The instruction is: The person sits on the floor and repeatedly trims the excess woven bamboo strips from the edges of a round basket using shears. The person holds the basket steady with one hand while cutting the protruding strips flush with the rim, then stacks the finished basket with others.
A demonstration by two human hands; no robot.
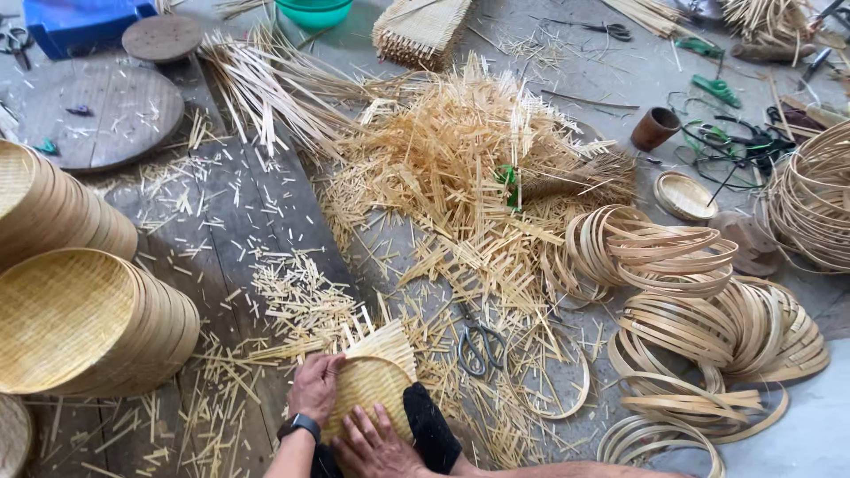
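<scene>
A small round woven bamboo mat (370, 382) with untrimmed strip ends fanning out at its top lies at the bottom centre, over a black block (428, 425). My left hand (313, 387), with a dark watch on the wrist, grips the mat's left edge. My right hand (374, 443) presses flat on its lower part, fingers spread. Grey scissors (480, 347) lie on the floor just right of the mat.
Stacks of finished woven trays (88, 323) lie at the left. Bamboo hoops (708, 310) pile up at the right. A heap of cut bamboo strips (460, 168) covers the middle. A round wooden board (93, 111), green bowl (314, 11) and brown cup (654, 128) sit farther back.
</scene>
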